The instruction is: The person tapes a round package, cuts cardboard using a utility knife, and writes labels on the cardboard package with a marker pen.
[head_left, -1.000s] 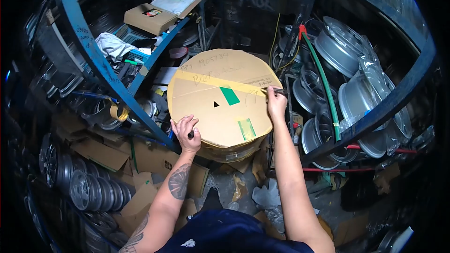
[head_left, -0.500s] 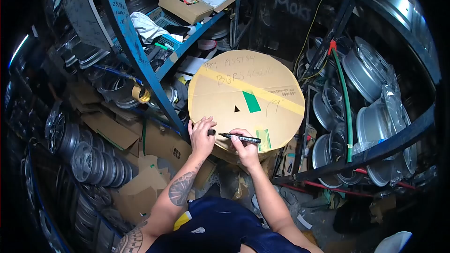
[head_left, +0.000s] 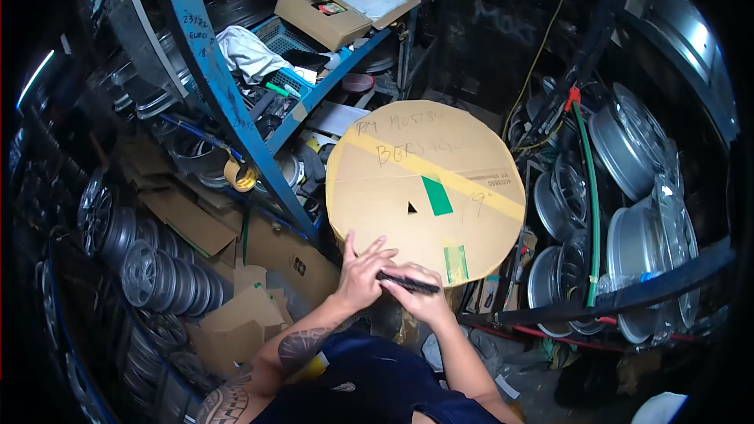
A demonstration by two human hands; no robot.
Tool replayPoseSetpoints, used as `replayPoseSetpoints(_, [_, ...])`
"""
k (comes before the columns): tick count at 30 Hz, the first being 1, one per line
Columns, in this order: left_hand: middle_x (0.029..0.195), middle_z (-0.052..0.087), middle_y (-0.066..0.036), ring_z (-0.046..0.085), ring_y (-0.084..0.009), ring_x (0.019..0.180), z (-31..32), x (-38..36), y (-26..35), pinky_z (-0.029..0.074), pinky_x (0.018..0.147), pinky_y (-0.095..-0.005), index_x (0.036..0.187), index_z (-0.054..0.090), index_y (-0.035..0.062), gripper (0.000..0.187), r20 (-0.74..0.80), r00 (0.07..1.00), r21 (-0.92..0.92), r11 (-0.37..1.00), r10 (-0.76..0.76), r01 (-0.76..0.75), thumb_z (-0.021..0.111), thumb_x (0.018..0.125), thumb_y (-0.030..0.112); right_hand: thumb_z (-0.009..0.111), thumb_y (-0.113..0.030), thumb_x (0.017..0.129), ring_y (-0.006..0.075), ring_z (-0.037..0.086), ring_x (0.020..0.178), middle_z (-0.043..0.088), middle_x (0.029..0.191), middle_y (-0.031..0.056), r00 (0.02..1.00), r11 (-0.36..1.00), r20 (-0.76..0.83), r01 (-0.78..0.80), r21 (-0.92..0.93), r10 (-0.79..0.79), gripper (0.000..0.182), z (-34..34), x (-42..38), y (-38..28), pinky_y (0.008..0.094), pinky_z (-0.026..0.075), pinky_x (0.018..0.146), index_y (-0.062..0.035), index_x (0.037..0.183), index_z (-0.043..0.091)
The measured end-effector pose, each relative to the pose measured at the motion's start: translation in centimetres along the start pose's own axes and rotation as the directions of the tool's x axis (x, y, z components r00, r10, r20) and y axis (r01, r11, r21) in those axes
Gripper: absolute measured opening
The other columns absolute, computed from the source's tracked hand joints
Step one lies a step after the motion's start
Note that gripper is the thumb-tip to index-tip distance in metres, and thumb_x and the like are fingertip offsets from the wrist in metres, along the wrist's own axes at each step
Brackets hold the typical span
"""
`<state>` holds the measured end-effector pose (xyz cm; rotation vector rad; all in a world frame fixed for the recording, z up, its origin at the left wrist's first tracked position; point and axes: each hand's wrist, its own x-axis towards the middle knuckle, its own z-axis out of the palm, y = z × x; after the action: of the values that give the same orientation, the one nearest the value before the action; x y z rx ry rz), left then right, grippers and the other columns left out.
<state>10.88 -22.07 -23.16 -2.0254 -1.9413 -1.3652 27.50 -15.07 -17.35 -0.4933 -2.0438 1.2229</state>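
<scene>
A round cardboard disc (head_left: 377,224) lies in front of me, with handwriting, a yellow tape band and green tape pieces on it. A black marker (head_left: 408,282) is between my hands near the disc's lower edge. My right hand (head_left: 416,290) is closed on the marker's body. The fingers of my left hand (head_left: 365,271) meet the marker's other end, where the cap was; the cap itself is hidden by the fingers.
A blue shelf (head_left: 322,86) at the upper left holds an open carton (head_left: 322,20), a cloth (head_left: 247,55) and a blue basket. Silver wheel rims (head_left: 624,141) fill the right rack. More rims and loose cardboard (head_left: 239,322) are at the left.
Both hands have come together, and the marker tip and the separate cap no longer show. The hands are lower in view, by the disc's edge. The view has shifted slightly.
</scene>
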Motion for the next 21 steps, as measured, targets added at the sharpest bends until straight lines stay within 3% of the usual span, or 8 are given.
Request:
replayPoseSetpoints(8, [0.119, 0.074, -0.008, 0.065, -0.0283, 0.126, 2.5, 5.9, 4.3, 0.024, 0.121, -0.0588, 0.106, 0.074, 0.0097, 0.020, 0.092, 0.994, -0.156, 0.987, 0.056, -0.042, 0.062, 0.090, 0.013, 0.077, -0.007, 0.090, 0.0081, 0.059, 0.070, 0.065, 0.079, 0.0048, 0.818, 0.988, -0.570, 0.008, 0.151, 0.080, 0.018, 0.2, -1.4, 5.7, 0.0266, 0.050, 0.064, -0.0008, 0.084, 0.062])
replayPoseSetpoints(9, [0.125, 0.071, -0.007, 0.059, -0.0275, 0.132, 3.2, 6.0, 3.5, 0.026, 0.121, -0.0566, 0.122, 0.071, 0.0105, 0.033, 0.259, 0.964, -0.014, 0.999, 0.050, -0.048, 0.064, 0.090, 0.017, 0.075, -0.009, 0.092, 0.0081, 0.058, 0.069, 0.064, 0.076, 0.0043, 0.837, 0.988, -0.525, -0.139, 0.066, 0.153, 0.019, -0.9, -1.5, 6.8, 0.0267, 0.050, 0.064, -0.0003, 0.083, 0.061])
replayPoseSetpoints(11, [0.131, 0.068, -0.008, 0.055, -0.0268, 0.136, 1.4, 7.2, 1.7, 0.027, 0.121, -0.0557, 0.130, 0.066, 0.0124, 0.040, 0.378, 0.917, -0.148, 0.986, 0.126, -0.074, 0.066, 0.091, 0.020, 0.069, -0.014, 0.097, 0.0095, 0.054, 0.065, 0.059, 0.068, 0.0025, 0.829, 0.935, -0.511, -0.333, -0.122, 0.228, 0.024, -1.6, -0.7, 6.4, 0.0279, 0.047, 0.061, 0.0002, 0.081, 0.059])
replayPoseSetpoints(13, [0.140, 0.062, -0.008, 0.050, -0.0259, 0.139, -1.1, 8.7, -0.3, 0.032, 0.119, -0.0548, 0.142, 0.058, 0.0160, 0.052, 0.483, 0.861, -0.189, 0.979, 0.160, -0.077, 0.068, 0.092, 0.026, 0.060, -0.020, 0.101, 0.0126, 0.053, 0.066, 0.058, 0.072, 0.0049, 0.856, 0.955, -0.509, -0.216, -0.204, 0.085, 0.029, -2.1, -0.6, 6.7, 0.0305, 0.045, 0.062, 0.0003, 0.081, 0.057])
replayPoseSetpoints(16, [0.134, 0.065, -0.010, 0.056, -0.0282, 0.131, -3.4, 8.7, -5.8, 0.037, 0.114, -0.0520, 0.138, 0.059, 0.0123, 0.050, 0.361, 0.932, -0.036, 0.999, 0.036, -0.025, 0.069, 0.091, 0.023, 0.049, -0.022, 0.105, 0.0152, 0.054, 0.071, 0.059, 0.079, 0.0087, 0.822, 0.974, -0.546, -0.221, -0.043, 0.162, 0.028, -2.6, 0.2, 6.9, 0.0315, 0.045, 0.066, -0.0020, 0.086, 0.053])
replayPoseSetpoints(17, [0.119, 0.072, -0.008, 0.065, -0.0261, 0.116, -3.5, 8.7, -7.6, 0.041, 0.109, -0.0498, 0.122, 0.069, 0.0106, 0.035, 0.166, 0.986, 0.003, 1.000, 0.030, -0.031, 0.067, 0.087, 0.018, 0.045, -0.022, 0.107, 0.0163, 0.057, 0.074, 0.061, 0.082, 0.0101, 0.837, 0.971, -0.529, -0.223, -0.088, 0.144, 0.024, -3.2, 0.6, 7.0, 0.0316, 0.047, 0.070, -0.0038, 0.092, 0.050])
replayPoseSetpoints(20, [0.101, 0.077, -0.003, 0.071, -0.0206, 0.100, -1.3, 6.8, -10.0, 0.046, 0.100, -0.0429, 0.099, 0.076, 0.0115, 0.023, -0.018, 0.999, -0.100, 0.994, 0.030, -0.032, 0.064, 0.080, 0.011, 0.047, -0.018, 0.107, 0.0179, 0.062, 0.085, 0.065, 0.096, 0.0139, 0.700, 0.830, -0.595, 0.006, 0.558, 0.395, 0.019, -2.9, 4.4, 8.3, 0.0329, 0.052, 0.080, -0.0005, 0.104, 0.054])
replayPoseSetpoints(21, [0.089, 0.077, 0.002, 0.071, -0.0148, 0.088, -0.8, 7.1, -8.9, 0.046, 0.091, -0.0359, 0.085, 0.076, 0.0141, 0.021, -0.183, 0.981, -0.031, 0.997, 0.065, -0.072, 0.059, 0.075, 0.008, 0.050, -0.015, 0.105, 0.0210, 0.064, 0.089, 0.066, 0.100, 0.0149, 0.722, 0.907, -0.601, -0.087, 0.411, 0.342, 0.017, -2.8, 6.3, 8.2, 0.0341, 0.052, 0.084, -0.0003, 0.111, 0.056])
